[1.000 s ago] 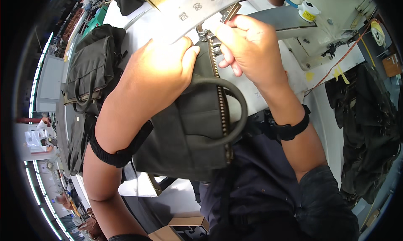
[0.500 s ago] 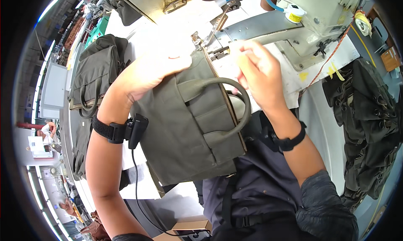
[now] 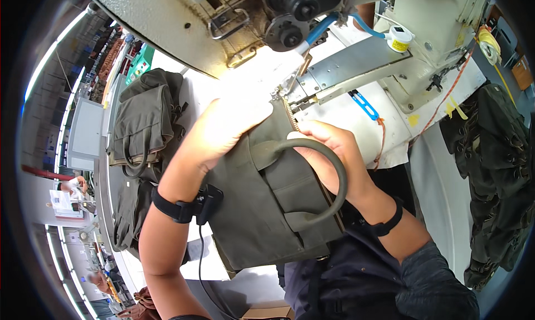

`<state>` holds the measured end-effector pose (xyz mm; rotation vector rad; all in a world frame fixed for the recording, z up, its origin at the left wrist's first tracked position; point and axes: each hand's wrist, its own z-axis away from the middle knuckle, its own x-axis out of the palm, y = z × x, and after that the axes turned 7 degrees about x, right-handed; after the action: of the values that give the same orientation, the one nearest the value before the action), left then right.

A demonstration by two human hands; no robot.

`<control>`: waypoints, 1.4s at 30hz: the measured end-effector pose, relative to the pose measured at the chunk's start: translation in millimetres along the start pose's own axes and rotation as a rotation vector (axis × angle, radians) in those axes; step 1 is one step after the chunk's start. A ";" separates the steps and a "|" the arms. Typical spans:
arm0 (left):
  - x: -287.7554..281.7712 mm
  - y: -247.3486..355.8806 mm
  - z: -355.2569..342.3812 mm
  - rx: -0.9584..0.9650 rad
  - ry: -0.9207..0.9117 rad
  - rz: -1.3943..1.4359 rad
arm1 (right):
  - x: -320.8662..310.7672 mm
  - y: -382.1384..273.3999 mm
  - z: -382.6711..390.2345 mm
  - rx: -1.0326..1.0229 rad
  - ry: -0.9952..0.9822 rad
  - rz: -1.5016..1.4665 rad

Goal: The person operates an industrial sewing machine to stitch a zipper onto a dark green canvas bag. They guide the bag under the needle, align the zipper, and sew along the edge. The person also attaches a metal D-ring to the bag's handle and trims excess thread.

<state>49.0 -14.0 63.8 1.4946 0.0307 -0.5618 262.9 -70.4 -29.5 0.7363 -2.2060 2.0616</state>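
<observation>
A dark olive-green bag (image 3: pixel 251 208) with a rounded carrying handle (image 3: pixel 341 178) lies under the sewing machine, its brass-toothed zipper (image 3: pixel 291 115) running up to the presser foot (image 3: pixel 277 93). My left hand (image 3: pixel 231 122) grips the bag's upper left edge by the foot, thumb on the cloth; strong lamp glare washes out its fingers. Reaching behind the handle, my right hand (image 3: pixel 331 153) has its fingers closed on the zippered edge just below the foot. Some of those fingertips are hidden by the bag. The needle tip is lost in the glare.
Overhead is the machine head (image 3: pixel 167 25), with its metal arm (image 3: pixel 356 61) at right. Blue thread snips (image 3: pixel 365 105) on an orange cord lie on the white table. Similar bags (image 3: pixel 142 116) are stacked at left; more dark bag pieces (image 3: pixel 493 169) hang at right.
My right hand has come down from beside the machine arm onto the zippered edge, and the blue snips now show on the table. The view has shifted, revealing more of the machine head.
</observation>
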 end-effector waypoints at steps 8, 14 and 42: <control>6.3 -5.5 0.8 0.007 0.037 0.117 | 0.4 -8.4 -1.5 0.090 0.057 0.067; 3.5 -1.3 -4.8 -0.013 0.036 0.108 | -4.6 -19.6 -1.3 0.137 0.060 0.126; -30.2 -6.8 -61.0 -0.173 0.028 0.047 | 9.8 -13.9 1.6 0.062 0.264 0.359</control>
<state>39.6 53.6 62.1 1.3309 0.0639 -0.4882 259.7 -75.2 -13.4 0.0579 -2.2581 2.2298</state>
